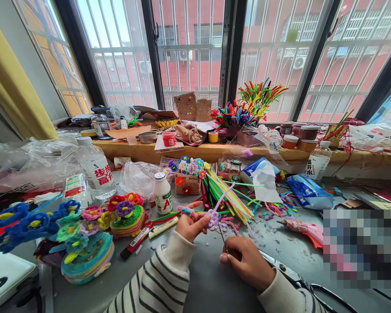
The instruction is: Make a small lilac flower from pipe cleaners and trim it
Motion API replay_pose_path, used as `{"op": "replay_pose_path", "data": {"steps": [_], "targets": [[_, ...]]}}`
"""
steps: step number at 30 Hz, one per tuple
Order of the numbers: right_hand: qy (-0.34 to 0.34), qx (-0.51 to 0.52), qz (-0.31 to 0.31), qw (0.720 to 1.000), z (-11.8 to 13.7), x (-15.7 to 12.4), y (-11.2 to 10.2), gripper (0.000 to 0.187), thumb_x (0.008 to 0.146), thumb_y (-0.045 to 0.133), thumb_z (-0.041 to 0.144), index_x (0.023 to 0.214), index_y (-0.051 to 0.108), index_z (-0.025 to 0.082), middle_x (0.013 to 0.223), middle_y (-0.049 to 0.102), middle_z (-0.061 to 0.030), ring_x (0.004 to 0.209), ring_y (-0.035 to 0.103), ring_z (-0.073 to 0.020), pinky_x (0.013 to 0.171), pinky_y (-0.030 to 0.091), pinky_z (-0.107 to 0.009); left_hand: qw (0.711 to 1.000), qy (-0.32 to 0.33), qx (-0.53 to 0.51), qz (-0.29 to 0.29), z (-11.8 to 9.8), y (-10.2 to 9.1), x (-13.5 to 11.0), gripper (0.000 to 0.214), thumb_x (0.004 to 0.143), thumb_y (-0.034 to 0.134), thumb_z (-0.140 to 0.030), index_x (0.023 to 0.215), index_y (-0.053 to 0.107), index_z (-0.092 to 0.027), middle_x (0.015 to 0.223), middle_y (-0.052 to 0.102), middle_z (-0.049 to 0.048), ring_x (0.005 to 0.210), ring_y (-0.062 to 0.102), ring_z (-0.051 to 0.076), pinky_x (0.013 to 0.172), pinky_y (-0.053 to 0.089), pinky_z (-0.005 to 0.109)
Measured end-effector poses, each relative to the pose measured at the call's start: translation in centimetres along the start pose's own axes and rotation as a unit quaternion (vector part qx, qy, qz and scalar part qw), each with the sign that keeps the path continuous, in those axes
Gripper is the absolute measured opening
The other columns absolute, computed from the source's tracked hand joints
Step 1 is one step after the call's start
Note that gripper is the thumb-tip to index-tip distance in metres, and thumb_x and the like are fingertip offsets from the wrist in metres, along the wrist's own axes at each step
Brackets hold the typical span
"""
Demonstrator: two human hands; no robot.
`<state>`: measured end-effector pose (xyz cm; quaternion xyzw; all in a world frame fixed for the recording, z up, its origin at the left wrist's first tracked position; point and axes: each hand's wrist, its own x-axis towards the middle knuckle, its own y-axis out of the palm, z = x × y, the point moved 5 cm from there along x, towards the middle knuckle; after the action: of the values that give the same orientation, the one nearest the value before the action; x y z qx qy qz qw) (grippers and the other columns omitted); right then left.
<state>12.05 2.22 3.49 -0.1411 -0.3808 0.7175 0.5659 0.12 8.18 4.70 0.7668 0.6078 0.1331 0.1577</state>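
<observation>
My left hand (191,224) pinches a small lilac pipe-cleaner flower (213,218) above the grey table (211,282); a pink and blue pipe cleaner wraps one of its fingers. My right hand (246,262) is closed around a thin metal tool (223,239), perhaps tweezers, whose tip points up at the flower. A lilac pipe-cleaner tail (223,196) sticks up from the flower. Both wrists wear striped sleeves.
Loose pipe cleaners (230,195) fan out behind the hands. Finished flower coasters (84,254) and blue flowers (26,221) lie at the left, with water bottles (96,167) and a small white bottle (162,193). A pink glue gun (301,229) lies at the right. The windowsill shelf (195,150) is cluttered.
</observation>
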Motion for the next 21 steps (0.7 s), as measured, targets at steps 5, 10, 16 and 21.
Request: {"op": "replay_pose_path", "data": {"steps": [5, 10, 16, 21], "targets": [[-0.001, 0.002, -0.004, 1.0, -0.13, -0.2, 0.08, 0.048, 0.072, 0.031, 0.058, 0.049, 0.037, 0.016, 0.046, 0.032, 0.0047, 0.044, 0.031, -0.0083, 0.043, 0.019, -0.021, 1.0, 0.0, 0.0, -0.005, 0.12, -0.16, 0.08, 0.071, 0.046, 0.071, -0.02, 0.107, 0.036, -0.015, 0.052, 0.057, -0.0045, 0.039, 0.046, 0.006, 0.036, 0.033, 0.017], [0.005, 0.005, -0.009, 1.0, -0.26, -0.01, 0.15, 0.048, 0.071, 0.032, 0.058, 0.047, 0.036, 0.016, 0.046, 0.032, 0.0048, 0.043, 0.031, -0.0078, 0.043, 0.019, -0.021, 1.0, 0.01, 0.001, 0.003, 0.25, -0.24, 0.26, 0.068, 0.046, 0.071, -0.021, 0.106, 0.037, -0.015, 0.051, 0.056, -0.0056, 0.038, 0.044, 0.006, 0.035, 0.032, 0.017], [0.007, 0.005, -0.016, 1.0, -0.29, 0.13, 0.22, 0.049, 0.071, 0.033, 0.058, 0.044, 0.03, 0.017, 0.044, 0.028, 0.0055, 0.042, 0.028, -0.0074, 0.042, 0.017, -0.021, 1.0, 0.015, 0.014, -0.002, 0.22, -0.34, 0.26, 0.068, 0.048, 0.07, -0.022, 0.107, 0.036, -0.017, 0.052, 0.056, -0.0047, 0.04, 0.045, 0.007, 0.037, 0.031, 0.018], [0.0, 0.018, -0.014, 1.0, -0.14, 0.17, 0.13, 0.048, 0.072, 0.032, 0.055, 0.043, 0.025, 0.017, 0.044, 0.026, 0.0055, 0.042, 0.027, -0.0075, 0.042, 0.017, -0.022, 0.999, 0.028, 0.03, -0.001, 0.04, -0.29, 0.18, 0.069, 0.049, 0.069, -0.023, 0.107, 0.033, -0.018, 0.054, 0.058, -0.0041, 0.04, 0.044, 0.008, 0.036, 0.031, 0.019]]}}
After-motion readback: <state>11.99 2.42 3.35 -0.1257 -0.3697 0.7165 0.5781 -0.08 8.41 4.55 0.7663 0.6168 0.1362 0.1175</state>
